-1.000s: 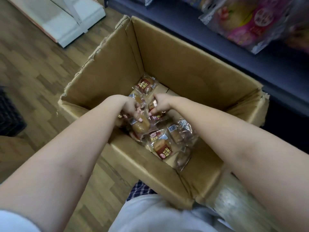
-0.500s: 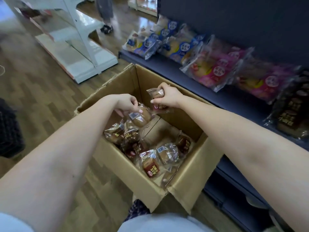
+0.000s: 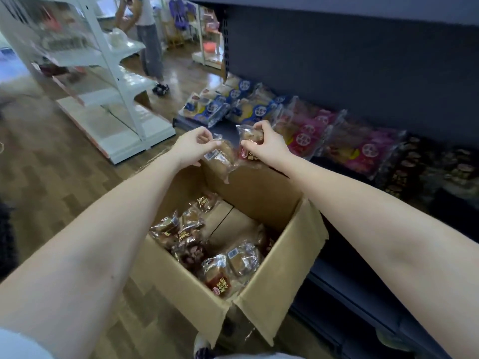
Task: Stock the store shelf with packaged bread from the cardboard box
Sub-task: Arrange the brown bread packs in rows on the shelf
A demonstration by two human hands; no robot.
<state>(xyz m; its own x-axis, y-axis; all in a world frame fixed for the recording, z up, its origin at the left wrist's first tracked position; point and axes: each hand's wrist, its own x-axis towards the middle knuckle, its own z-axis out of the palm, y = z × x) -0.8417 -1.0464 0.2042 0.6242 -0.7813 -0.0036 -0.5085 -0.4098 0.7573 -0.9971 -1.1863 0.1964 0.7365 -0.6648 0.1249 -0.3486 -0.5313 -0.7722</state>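
An open cardboard box (image 3: pixel 274 283) stands on the floor below me with several clear-wrapped bread packs (image 3: pixel 220 275) inside. My left hand (image 3: pixel 193 147) pinches one bread pack (image 3: pixel 220 159) by its top edge, held above the box's far wall. Beside it, my right hand (image 3: pixel 267 143) grips a second bread pack (image 3: pixel 247 145) with a red label. Both hands are raised toward the dark shelf (image 3: pixel 225 129), just short of its front edge.
The dark shelf carries rows of blue bread bags (image 3: pixel 220 104), pink bags (image 3: pixel 337 141) and dark packs (image 3: pixel 420 172) to the right. A white shelving unit (image 3: pixel 111 99) stands at the left on the wooden floor. A person (image 3: pixel 147 40) stands in the aisle behind.
Both hands lifted out of the box, each with a bread pack, and rose toward the shelf. My view tilted up from the box to the shelf.
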